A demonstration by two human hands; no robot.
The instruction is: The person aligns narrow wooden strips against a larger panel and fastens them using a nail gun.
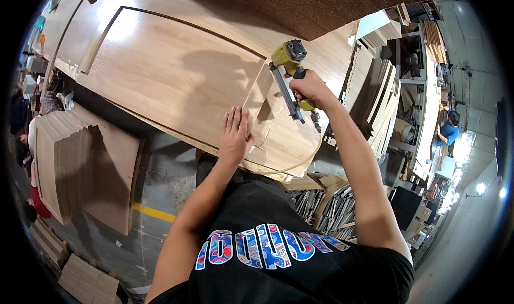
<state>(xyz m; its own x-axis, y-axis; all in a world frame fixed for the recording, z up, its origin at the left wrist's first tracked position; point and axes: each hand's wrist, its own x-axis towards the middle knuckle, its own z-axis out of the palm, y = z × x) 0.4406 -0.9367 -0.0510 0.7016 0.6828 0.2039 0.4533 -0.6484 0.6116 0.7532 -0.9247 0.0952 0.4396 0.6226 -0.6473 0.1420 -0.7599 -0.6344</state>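
At the board's right end, a nail gun was in hand

Just beyond that end of the wide, pale board, the right hand held the yellow-and-black nail gun over the tabletop, its grip closed around the handle. On the board's right end lay the left hand, fingers straight and together; whether its grip pinched the edge could not be told. Past the board's near right corner curved a thin hose. Left of the board stood stacked panels.
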